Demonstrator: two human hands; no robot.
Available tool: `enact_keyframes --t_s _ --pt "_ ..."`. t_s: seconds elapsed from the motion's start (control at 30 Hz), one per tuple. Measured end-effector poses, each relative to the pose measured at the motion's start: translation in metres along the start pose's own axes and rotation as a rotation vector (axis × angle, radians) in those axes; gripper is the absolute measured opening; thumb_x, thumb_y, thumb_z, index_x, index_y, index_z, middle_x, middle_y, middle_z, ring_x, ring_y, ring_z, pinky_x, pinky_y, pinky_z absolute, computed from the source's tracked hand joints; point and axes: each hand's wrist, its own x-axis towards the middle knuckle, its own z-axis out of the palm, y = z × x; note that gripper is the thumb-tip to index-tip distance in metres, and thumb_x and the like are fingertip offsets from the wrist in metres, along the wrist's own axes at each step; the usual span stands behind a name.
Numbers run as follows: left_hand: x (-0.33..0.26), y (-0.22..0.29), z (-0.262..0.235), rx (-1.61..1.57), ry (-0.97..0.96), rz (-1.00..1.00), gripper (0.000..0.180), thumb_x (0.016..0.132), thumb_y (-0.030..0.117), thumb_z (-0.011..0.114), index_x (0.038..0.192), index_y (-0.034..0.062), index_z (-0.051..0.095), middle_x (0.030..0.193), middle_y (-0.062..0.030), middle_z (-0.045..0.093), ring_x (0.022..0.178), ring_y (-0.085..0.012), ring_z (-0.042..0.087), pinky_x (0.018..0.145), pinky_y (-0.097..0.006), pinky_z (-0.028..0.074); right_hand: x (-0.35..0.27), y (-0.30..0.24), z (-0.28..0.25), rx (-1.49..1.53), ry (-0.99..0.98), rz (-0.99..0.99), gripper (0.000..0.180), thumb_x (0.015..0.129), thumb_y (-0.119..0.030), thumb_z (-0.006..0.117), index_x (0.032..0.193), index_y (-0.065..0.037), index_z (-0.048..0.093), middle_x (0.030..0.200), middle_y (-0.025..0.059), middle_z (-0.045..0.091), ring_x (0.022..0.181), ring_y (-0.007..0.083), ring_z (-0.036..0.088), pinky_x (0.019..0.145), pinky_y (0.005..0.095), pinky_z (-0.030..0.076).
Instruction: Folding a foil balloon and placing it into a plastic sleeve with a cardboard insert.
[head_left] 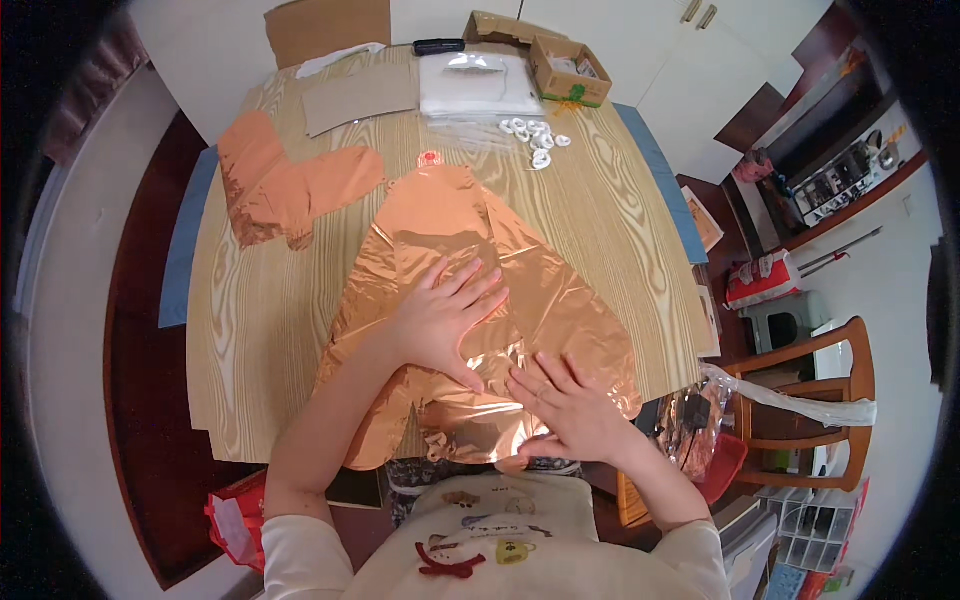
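Observation:
A large flat copper-coloured foil balloon [570, 300] lies creased across the near middle of the table, its near edge reaching the table's front. My left hand [450, 325] rests flat on its middle, fingers spread, thumb pointing to the near right. Lower and to the right, my right hand [570, 410] presses on the foil with fingers stretched out, its thumb by the balloon's near edge. Nothing is held in either hand. At the balloon's far tip sits a small red-and-white tag [430, 159]. A second flat copper foil balloon [340, 182] lies to the far left.
Along the back stand a small open cardboard box [570, 72], a stack of clear plastic bags [478, 88] and a grey cardboard sheet [360, 100]. Several white ribbon rolls [541, 158] lie near the bags. A wooden chair [805, 400] stands right of the table [250, 350].

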Motion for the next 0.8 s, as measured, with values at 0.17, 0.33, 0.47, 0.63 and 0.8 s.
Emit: enact_keyframes --t_s 0.17,0.33,0.47,0.63,0.8 --pt "0.0 0.002 -0.001 -0.003 -0.027 -0.007 0.129 0.051 0.084 0.066 0.149 0.0082 0.032 0.155 -0.0144 0.029 0.145 -0.0349 0.021 0.116 -0.058 0.011 -0.025 -0.015 -0.008 0.12 0.003 -0.037 0.072 0.086 -0.055 0.058 0.143 -0.013 0.045 0.149 0.0018 0.043 0.139 0.0277 0.036 0.117 0.0519 0.018" --pt "0.0 0.002 -0.001 0.007 -0.013 -0.006 0.128 0.052 0.085 0.065 0.149 0.0084 0.033 0.155 -0.0142 0.03 0.145 -0.0343 0.021 0.116 -0.058 0.01 -0.063 -0.036 0.017 0.286 0.156 -0.176 0.05 0.088 -0.034 0.065 0.132 -0.011 0.056 0.136 0.0028 0.055 0.128 0.0269 0.048 0.115 0.0483 0.026" --pt "0.0 0.002 0.0 0.001 0.013 -0.005 0.125 0.053 0.086 0.062 0.148 0.0086 0.035 0.155 -0.0129 0.032 0.145 -0.0336 0.024 0.116 -0.059 0.011 -0.11 -0.051 0.091 0.836 0.61 0.373 0.033 0.089 -0.022 0.065 0.118 -0.008 0.061 0.121 0.0066 0.061 0.108 0.0212 0.058 0.096 0.0399 0.044" --pt "0.0 0.002 -0.002 0.014 -0.025 -0.01 0.127 0.053 0.086 0.062 0.148 0.0081 0.033 0.155 -0.0144 0.03 0.145 -0.0347 0.021 0.116 -0.058 0.01 -0.077 -0.07 0.087 2.117 0.731 0.929 0.037 0.089 -0.012 0.064 0.124 -0.005 0.052 0.121 0.0067 0.059 0.102 0.0135 0.057 0.084 0.0294 0.048" --pt "-0.001 0.001 0.0 0.004 -0.025 -0.013 0.13 0.051 0.087 0.063 0.149 0.0073 0.031 0.155 -0.0162 0.029 0.145 -0.0355 0.021 0.116 -0.058 0.01 -0.044 -0.077 0.051 1.516 0.82 0.699 0.056 0.09 -0.003 0.064 0.138 0.002 0.035 0.132 0.0114 0.05 0.122 0.0179 0.049 0.103 0.0338 0.041"
